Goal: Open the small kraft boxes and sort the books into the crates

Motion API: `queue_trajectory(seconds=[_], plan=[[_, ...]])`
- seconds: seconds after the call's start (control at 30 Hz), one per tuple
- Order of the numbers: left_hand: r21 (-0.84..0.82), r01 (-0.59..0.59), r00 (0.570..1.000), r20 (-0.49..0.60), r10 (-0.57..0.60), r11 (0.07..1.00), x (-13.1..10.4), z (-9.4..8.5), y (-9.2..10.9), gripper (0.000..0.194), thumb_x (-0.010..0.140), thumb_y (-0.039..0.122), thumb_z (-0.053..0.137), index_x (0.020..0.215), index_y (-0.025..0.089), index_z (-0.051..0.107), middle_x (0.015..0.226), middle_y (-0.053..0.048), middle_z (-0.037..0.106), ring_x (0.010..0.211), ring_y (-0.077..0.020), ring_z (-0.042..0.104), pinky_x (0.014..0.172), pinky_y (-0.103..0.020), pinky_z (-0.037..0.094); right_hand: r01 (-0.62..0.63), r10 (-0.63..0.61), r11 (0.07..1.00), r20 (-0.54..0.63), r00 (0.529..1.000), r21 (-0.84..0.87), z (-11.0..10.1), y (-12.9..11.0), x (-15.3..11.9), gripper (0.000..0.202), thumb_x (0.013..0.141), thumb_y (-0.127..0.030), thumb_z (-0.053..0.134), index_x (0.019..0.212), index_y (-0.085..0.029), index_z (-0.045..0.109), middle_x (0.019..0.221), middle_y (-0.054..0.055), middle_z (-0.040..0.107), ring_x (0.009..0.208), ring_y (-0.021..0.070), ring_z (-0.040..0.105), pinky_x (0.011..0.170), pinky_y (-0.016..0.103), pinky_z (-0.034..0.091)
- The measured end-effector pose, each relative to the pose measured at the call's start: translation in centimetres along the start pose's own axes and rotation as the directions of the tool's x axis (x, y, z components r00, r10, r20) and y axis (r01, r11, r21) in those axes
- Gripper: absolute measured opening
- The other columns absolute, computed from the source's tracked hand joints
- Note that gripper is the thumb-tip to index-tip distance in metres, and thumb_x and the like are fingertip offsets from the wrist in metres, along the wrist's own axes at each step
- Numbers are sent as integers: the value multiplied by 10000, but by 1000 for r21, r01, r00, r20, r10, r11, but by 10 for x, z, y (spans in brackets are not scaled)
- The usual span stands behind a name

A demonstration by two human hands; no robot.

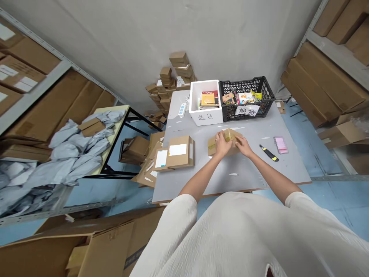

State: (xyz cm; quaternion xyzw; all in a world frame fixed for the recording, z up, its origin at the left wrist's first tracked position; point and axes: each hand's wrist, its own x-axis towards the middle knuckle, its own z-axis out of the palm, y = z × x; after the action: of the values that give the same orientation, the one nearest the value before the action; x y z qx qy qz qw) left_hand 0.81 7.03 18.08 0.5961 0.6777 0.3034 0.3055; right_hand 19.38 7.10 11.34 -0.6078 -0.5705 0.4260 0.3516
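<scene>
A small cardboard box with shiny packing tape across it rests on the grey table. My left hand lies over the box's near top, fingers bent onto it near the tape. At the right end, my right hand grips the edge with thumb and fingers; whether it pinches tape or cardboard I cannot make out. Right of that hand lies a yellow-and-black box cutter. A pink pixelated item sits beyond the cutter.
Behind the box stand a white foam bin and a black crate, both holding books. Two labelled parcels lie at the table's left. A power strip is farther back. Grey bags cover a side table; boxes fill the shelves.
</scene>
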Motion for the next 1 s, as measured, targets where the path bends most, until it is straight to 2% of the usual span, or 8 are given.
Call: queue_trajectory(seconds=[0.07,0.17,0.33,0.5,0.63,0.77,0.9,1.0], plan=[[27,34,999,-43,-33,999,2,-17,-8,729,922,334,736,1590,252,453,1624,-175,468,1513,-372,494,1268,-486,383,-112,110,993,-42,993,-39,8,1,0,760,874,-573,721,1573,-298,598,1650,122,524,1582,373,425,1343,586,301],[35,76,996,-42,-74,997,2,-41,-25,519,973,351,675,1468,240,567,1488,-165,587,1416,-352,576,1216,-477,440,-236,236,971,-28,971,-25,19,-1,0,928,869,-590,714,1688,-260,432,1650,163,535,1504,368,532,1300,565,380],[-2,70,997,-13,-70,998,2,-60,-48,406,1030,344,597,1425,256,634,1399,-133,668,1308,-306,649,1161,-438,495,-175,176,984,-12,984,41,36,-17,1,953,868,-484,696,1732,-281,348,1521,120,675,1363,317,662,1216,480,486],[-79,62,998,37,-59,995,5,-44,-48,456,1027,284,586,1478,219,606,1442,-141,659,1239,-273,697,1137,-398,516,-145,144,989,-136,980,1,20,-22,3,942,853,-465,679,1724,-273,375,1569,128,641,1410,332,633,1244,504,464],[-162,34,993,120,-15,986,7,-14,-38,484,1018,249,570,1499,195,581,1475,-158,645,1211,-263,709,1106,-393,540,-141,132,990,-233,963,-21,-16,-12,2,904,849,-418,668,1704,-262,420,1566,129,642,1378,343,653,1248,520,462],[-133,-5,968,250,39,991,7,11,-26,539,996,243,581,1531,186,560,1457,-178,651,1299,-314,663,1142,-458,524,-142,114,987,-278,954,-81,-50,1,-3,759,847,-413,665,1579,-229,588,1493,140,692,1340,358,666,1232,516,475],[10,-162,973,171,158,987,5,17,-15,643,964,230,628,1595,237,504,1589,-190,540,1517,-391,471,1269,-556,396,-116,91,988,-232,969,-100,-62,7,-6,625,874,-446,616,1447,-205,691,1427,137,723,1164,333,724,1173,520,521],[15,-334,926,191,325,943,2,14,-5,568,978,197,603,1540,270,563,1571,-157,555,1506,-371,474,1279,-533,382,-149,128,987,-265,956,-64,-56,4,-5,610,914,-490,596,1431,-185,706,1451,160,695,1138,319,724,1173,497,517]])
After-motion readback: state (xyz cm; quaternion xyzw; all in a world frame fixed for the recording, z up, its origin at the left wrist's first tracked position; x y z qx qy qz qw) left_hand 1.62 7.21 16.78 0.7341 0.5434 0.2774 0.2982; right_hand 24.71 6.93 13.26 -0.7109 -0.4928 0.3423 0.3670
